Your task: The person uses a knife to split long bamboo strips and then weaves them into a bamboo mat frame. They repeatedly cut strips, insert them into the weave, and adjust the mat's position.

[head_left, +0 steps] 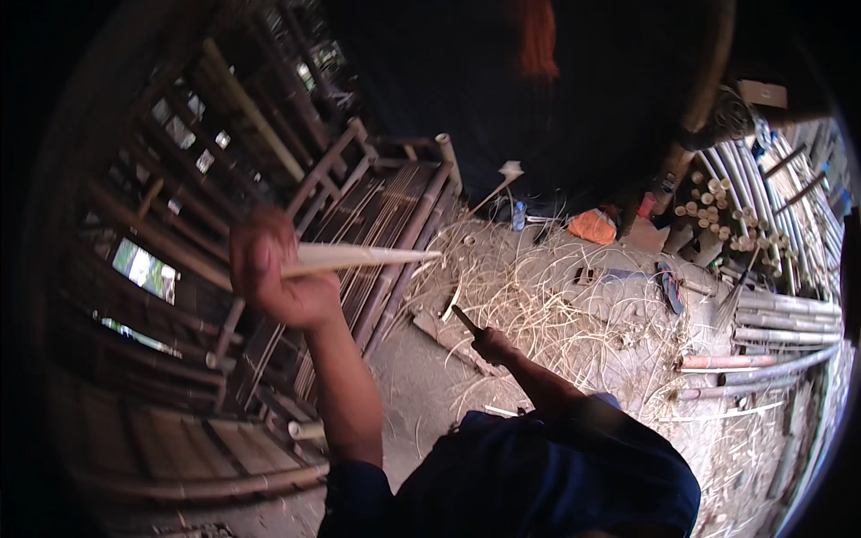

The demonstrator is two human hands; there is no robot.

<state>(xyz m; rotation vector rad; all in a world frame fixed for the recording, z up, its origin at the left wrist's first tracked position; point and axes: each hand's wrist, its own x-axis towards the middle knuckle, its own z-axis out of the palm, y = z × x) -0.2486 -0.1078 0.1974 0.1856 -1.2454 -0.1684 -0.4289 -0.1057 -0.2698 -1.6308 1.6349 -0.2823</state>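
Note:
My left hand (pixel 282 276) is raised in front of the bench, its fingers closed round a pale bamboo strip (pixel 368 256). The strip points to the right and narrows to a tip. Lower down, near my body, my right hand (pixel 491 345) grips a dark knife (pixel 465 319), which points up and to the left. A gap separates the knife from the strip. Bamboo shavings (pixel 538 314) lie on the floor beyond my right hand.
A bamboo bench (pixel 386 211) stands at the left. Further back are a blue bottle (pixel 519 215) and an orange bag (pixel 592 227). Sandals (pixel 669 287) lie among the shavings. Cut bamboo poles (pixel 785 318) are stacked at the right.

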